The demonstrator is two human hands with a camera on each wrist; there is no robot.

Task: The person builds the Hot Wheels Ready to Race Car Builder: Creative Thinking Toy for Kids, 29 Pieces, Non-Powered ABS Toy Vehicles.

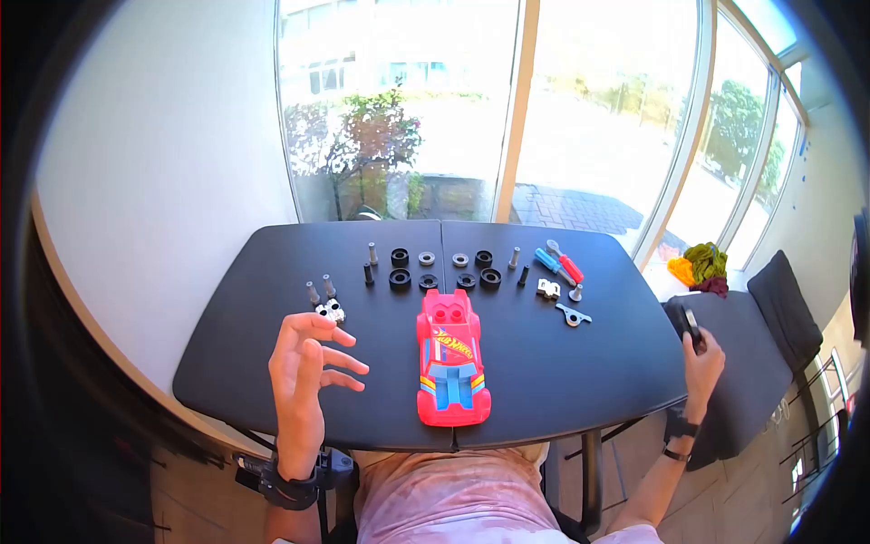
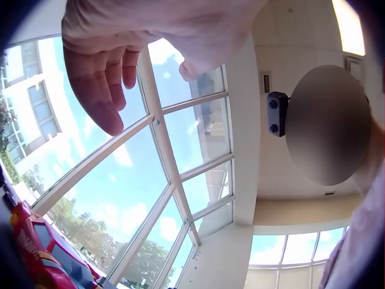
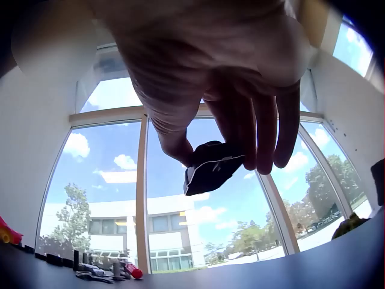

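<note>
Taking the toy car (image 1: 451, 363) as my dial's centre, I'm watching the right hand (image 1: 702, 367) at three o'clock, by the table's (image 1: 562, 381) edge. It pinches a black piece (image 3: 212, 171) between thumb and fingers; a slack or off-centre pinch could, I judge, drop it past the edge towards the dark grey seat (image 1: 752, 376) or the floor. My left hand (image 1: 304, 381), near nine o'clock, is raised, fingers loosely bent around nothing. Swung carelessly towards ten o'clock, it could topple the upright grey pegs (image 1: 313, 292) or nudge the silvery block (image 1: 333, 312) beside them.

The black piece looks small and chunky, with a pale glint along one edge; backlit by the window, I can't tell which part it is. The car lies on the table along the twelve-to-six line: pinkish-red body, blue cabin, yellow Hot Wheels lettering, striped flanks. Loose black wheels (image 1: 400, 279) spread from eleven to one o'clock.
</note>
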